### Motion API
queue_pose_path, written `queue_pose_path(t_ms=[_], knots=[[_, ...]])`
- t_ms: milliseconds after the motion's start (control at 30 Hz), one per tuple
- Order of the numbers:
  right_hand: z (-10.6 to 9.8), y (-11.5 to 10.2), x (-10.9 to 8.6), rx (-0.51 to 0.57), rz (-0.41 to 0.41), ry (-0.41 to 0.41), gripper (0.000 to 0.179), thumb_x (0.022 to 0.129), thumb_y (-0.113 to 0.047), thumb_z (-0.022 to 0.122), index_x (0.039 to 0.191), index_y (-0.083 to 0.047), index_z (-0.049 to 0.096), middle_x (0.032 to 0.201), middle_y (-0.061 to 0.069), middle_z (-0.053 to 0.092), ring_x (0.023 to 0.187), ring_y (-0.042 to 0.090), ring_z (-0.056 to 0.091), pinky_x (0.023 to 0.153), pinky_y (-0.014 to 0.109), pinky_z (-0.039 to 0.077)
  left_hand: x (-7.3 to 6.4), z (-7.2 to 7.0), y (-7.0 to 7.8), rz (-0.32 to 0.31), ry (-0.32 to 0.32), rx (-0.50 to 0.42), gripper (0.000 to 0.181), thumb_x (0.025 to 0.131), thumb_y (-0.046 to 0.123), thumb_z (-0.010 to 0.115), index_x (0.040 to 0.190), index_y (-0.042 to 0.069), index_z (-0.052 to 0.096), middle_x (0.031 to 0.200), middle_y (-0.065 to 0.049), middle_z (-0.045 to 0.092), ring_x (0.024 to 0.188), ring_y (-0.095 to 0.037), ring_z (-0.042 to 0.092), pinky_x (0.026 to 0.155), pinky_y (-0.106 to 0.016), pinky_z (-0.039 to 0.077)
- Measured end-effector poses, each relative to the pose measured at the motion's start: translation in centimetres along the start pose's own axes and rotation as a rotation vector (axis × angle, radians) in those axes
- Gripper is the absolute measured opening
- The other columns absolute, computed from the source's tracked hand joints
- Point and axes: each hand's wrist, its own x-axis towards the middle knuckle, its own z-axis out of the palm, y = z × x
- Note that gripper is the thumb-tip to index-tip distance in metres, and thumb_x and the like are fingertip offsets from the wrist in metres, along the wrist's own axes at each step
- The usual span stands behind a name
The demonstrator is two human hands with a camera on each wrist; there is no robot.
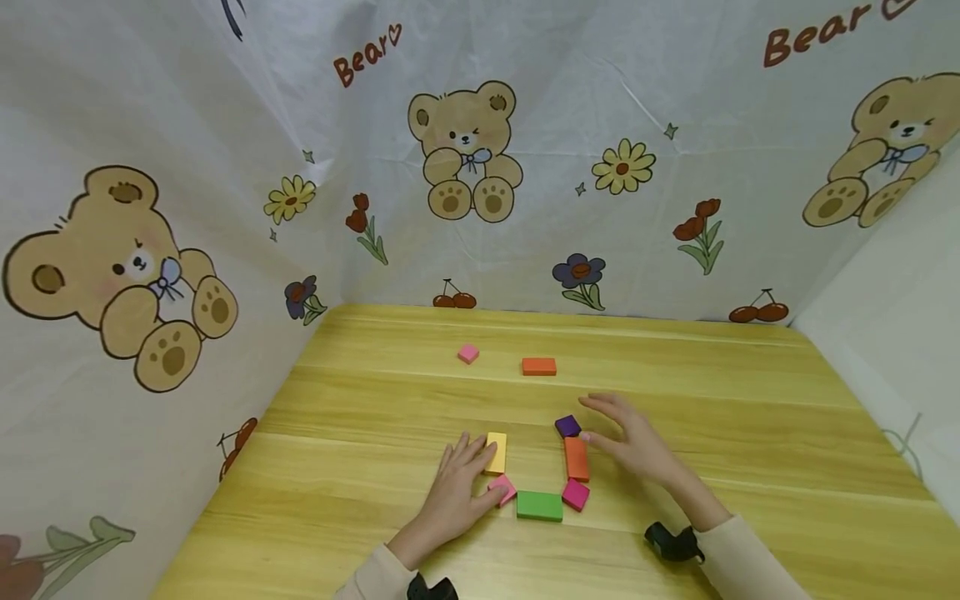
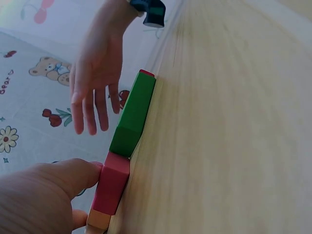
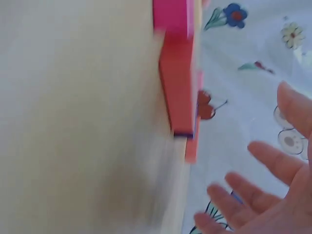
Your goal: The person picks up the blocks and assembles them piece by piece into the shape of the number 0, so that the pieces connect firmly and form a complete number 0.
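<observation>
My left hand lies low over the wood-grain table, its fingers stretched out. Its fingertips are at the yellow block, and its thumb touches the light pink block. To the right of that sits a green block, followed by a magenta block. An orange-red block runs up from the magenta one, with a dark purple block at its far end. My right hand hovers just right of these two, fingers spread and holding nothing; the right wrist view also shows its empty palm.
Farther back on the table lie another pink block and another orange block. A bear-print cloth rises behind the far edge and along the left side.
</observation>
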Motion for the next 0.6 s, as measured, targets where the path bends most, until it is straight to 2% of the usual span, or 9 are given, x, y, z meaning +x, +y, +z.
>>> queue_pose_path(t_ms=[133, 267, 333, 433, 600], knots=[[1.0, -1.3, -2.0, 0.077, 0.068, 0.05, 0.056, 0.093, -0.022, 0.067, 0.141, -0.001, 0.049, 0.146, 0.026, 0.042, 0.133, 0.049, 0.038, 0.1, 0.072, 0.033, 0.1, 0.0, 0.1, -0.008, -0.005, -0.001, 0.064, 0.091, 0.041, 0.065, 0.139, 0.002, 0.052, 0.149, -0.019, 0.044, 0.144, -0.046, 0.026, 0.116, -0.065, 0.015], [1.9, -1.9, -3.2, 0.156, 0.105, 0.05, 0.058, 0.094, -0.022, 0.066, 0.144, -0.002, 0.045, 0.149, 0.023, 0.04, 0.136, 0.048, 0.035, 0.102, 0.071, 0.032, 0.1, 0.0, 0.1, -0.008, -0.001, -0.001, 0.064, 0.091, 0.041, 0.066, 0.139, 0.002, 0.052, 0.149, -0.019, 0.044, 0.144, -0.046, 0.026, 0.116, -0.065, 0.015], [2.3, -1.7, -3.5, 0.161, 0.107, 0.042, 0.06, 0.093, -0.023, 0.067, 0.145, -0.004, 0.044, 0.15, 0.022, 0.038, 0.137, 0.048, 0.034, 0.103, 0.071, 0.031, 0.0, 0.0, 0.1, -0.007, 0.004, -0.002, 0.064, 0.091, 0.041, 0.066, 0.139, 0.002, 0.053, 0.149, -0.019, 0.044, 0.144, -0.046, 0.026, 0.115, -0.065, 0.015], [2.8, -0.9, -3.7, 0.134, 0.099, 0.031, 0.064, 0.092, -0.026, 0.069, 0.146, -0.007, 0.043, 0.152, 0.022, 0.034, 0.138, 0.049, 0.031, 0.102, 0.073, 0.029, 0.0, 0.0, 0.1, -0.013, 0.007, 0.001, 0.064, 0.091, 0.042, 0.065, 0.139, 0.003, 0.053, 0.15, -0.017, 0.044, 0.144, -0.045, 0.026, 0.116, -0.064, 0.015], [3.6, 0.5, -3.8, 0.008, 0.044, 0.03, 0.07, 0.087, -0.033, 0.074, 0.146, -0.01, 0.045, 0.153, 0.023, 0.035, 0.14, 0.049, 0.028, 0.103, 0.075, 0.025, 0.1, 0.0, 0.1, -0.027, -0.002, -0.002, 0.065, 0.091, 0.045, 0.064, 0.14, 0.004, 0.053, 0.151, -0.015, 0.043, 0.145, -0.043, 0.025, 0.117, -0.063, 0.014]])
